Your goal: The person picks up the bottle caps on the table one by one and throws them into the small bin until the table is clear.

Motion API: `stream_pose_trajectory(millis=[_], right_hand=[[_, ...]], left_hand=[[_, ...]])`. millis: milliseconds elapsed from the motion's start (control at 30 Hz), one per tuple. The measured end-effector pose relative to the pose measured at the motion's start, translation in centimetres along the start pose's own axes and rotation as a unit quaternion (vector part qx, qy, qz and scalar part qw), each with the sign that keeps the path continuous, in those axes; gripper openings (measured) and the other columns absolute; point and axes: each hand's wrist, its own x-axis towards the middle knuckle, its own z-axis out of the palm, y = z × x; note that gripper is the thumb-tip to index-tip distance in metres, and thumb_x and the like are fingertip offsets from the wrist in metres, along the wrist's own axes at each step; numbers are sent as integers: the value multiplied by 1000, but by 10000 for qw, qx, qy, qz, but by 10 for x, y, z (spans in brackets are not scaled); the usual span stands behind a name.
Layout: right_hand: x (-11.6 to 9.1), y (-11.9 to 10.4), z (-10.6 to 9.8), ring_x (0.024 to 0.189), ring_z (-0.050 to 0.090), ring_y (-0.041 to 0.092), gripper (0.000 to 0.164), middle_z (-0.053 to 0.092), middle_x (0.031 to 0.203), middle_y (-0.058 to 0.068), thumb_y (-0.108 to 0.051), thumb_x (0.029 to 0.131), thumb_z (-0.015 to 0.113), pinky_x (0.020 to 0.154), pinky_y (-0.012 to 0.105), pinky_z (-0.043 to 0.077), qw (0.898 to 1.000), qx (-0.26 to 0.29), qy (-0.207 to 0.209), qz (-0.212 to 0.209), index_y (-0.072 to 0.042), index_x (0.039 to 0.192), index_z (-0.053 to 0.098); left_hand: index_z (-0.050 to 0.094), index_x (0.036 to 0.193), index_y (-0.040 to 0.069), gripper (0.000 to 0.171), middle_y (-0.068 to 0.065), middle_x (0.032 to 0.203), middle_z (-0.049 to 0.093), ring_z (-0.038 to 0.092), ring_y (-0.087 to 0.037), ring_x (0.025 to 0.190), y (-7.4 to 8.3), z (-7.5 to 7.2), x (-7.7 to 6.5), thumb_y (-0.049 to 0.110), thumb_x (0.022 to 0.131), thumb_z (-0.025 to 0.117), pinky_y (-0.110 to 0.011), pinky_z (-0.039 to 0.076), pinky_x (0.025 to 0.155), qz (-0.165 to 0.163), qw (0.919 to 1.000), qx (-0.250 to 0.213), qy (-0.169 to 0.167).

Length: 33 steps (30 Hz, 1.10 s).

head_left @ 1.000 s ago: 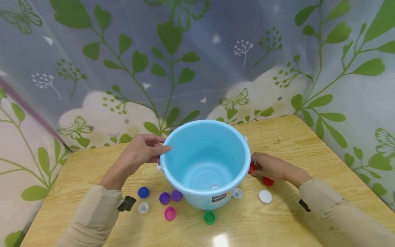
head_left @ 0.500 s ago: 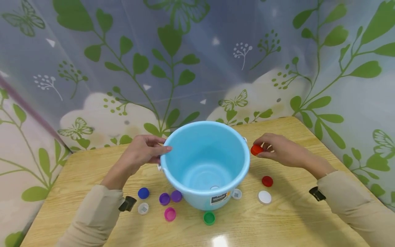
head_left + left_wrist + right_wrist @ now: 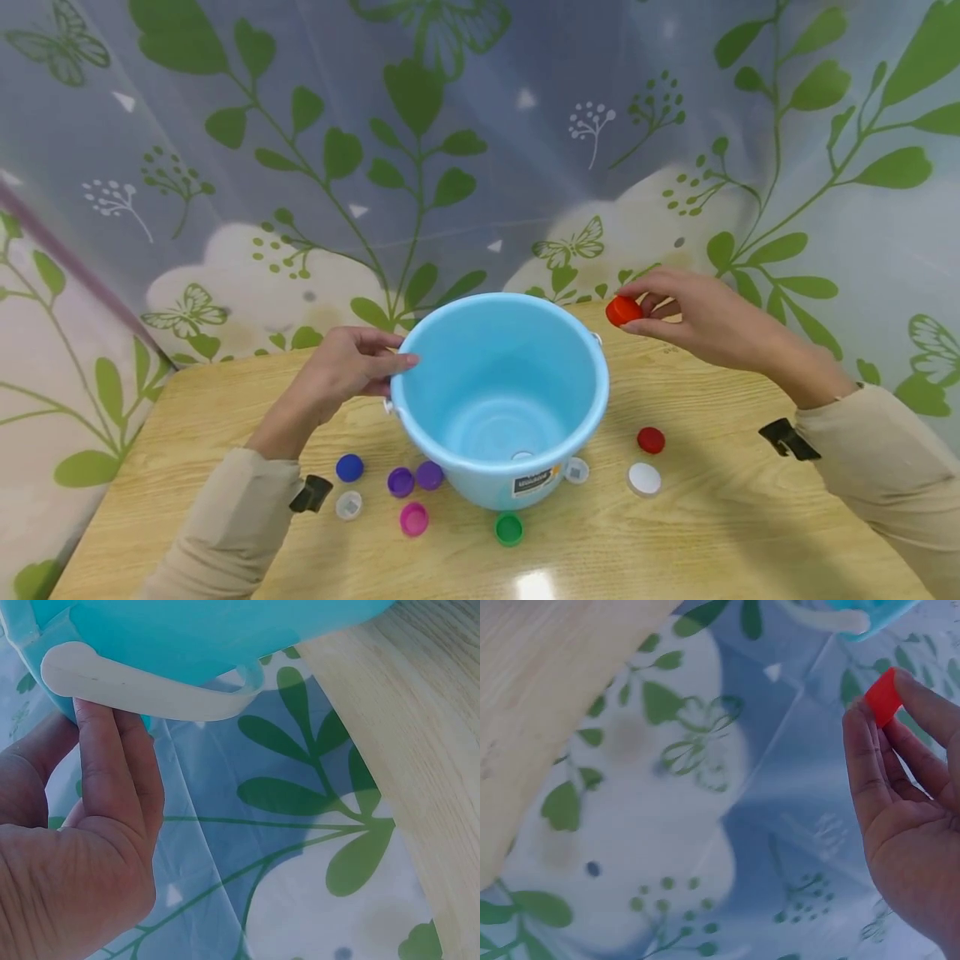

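A light blue bucket (image 3: 502, 492) stands upright on the wooden table, tilted toward the camera's view so its inside shows. My left hand (image 3: 341, 375) grips its rim at the left, thumb over the edge and fingers outside. In the left wrist view those fingers lie under the white handle (image 3: 150, 690). My right hand (image 3: 697, 317) pinches a red bottle cap (image 3: 624, 311) between thumb and fingertips, raised beyond the bucket's right rim. The same cap (image 3: 884, 697) shows edge-on in the right wrist view. A white piece (image 3: 522, 456) lies inside the bucket, partly hidden by its near rim.
Right of the bucket lie another red cap (image 3: 651, 440) and a white cap (image 3: 643, 479). A green cap (image 3: 508, 528) is in front. Purple (image 3: 401, 482), pink (image 3: 414, 519), blue (image 3: 349, 467) and clear (image 3: 348, 506) caps lie at the left. A patterned cloth (image 3: 465, 217) hangs behind the table.
My right hand has lifted the red cap from the table beside the bucket, up and away to the right rear. My left hand stays on the rim.
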Motion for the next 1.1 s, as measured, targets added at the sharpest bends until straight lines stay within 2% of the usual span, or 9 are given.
stream_pose_trajectory(millis=[100,333,433,600,733,967,1100], right_hand=[[5,-15,2,94,62,16,42,61,110,0,-17,86,73,78,36,56,9998,-168,69,-96,-6,124,60],[22,-44,19,96,61,17,41,59,115,4,-10,85,74,79,34,55,9968,273,7,-756,-3,124,61],[30,-51,30,96,59,15,41,60,113,2,-14,84,75,78,31,54,9951,316,-67,-935,-5,123,63],[40,-57,44,96,56,13,41,59,113,0,-18,85,75,75,29,54,9934,520,-332,-970,-8,123,63],[45,-61,54,99,55,13,40,58,115,-1,-20,86,73,79,29,53,9914,625,-546,-1009,-8,123,63],[50,-62,69,99,55,12,37,58,112,-2,-21,88,72,82,30,52,9887,581,-664,-1211,-8,121,63],[48,-60,74,100,53,12,38,57,113,-3,-22,88,72,83,29,52,9898,516,-721,-1111,-9,122,63]], left_hand=[[63,117,-4,39,-17,93,67,69,-23,73,0,1,0,15,85,75,-35,59,71,10,10000,10,12],[63,116,-4,40,-16,93,68,69,-23,72,0,0,0,16,84,75,-35,59,70,71,10000,15,16],[63,117,-4,40,-16,93,68,69,-23,72,0,0,-1,16,85,75,-34,59,70,67,10000,63,22],[64,117,-4,39,-17,94,68,70,-24,74,1,1,-1,16,84,75,-35,59,71,26,10000,38,50],[64,116,-4,39,-17,94,68,70,-24,74,0,1,-1,16,85,75,-34,59,70,23,10000,41,70],[64,116,-4,38,-17,94,68,70,-25,74,-1,1,-1,15,85,75,-35,59,70,95,9999,-1,49],[64,116,-4,38,-17,94,68,69,-24,73,-2,0,0,16,85,75,-35,59,71,124,9999,-80,26]])
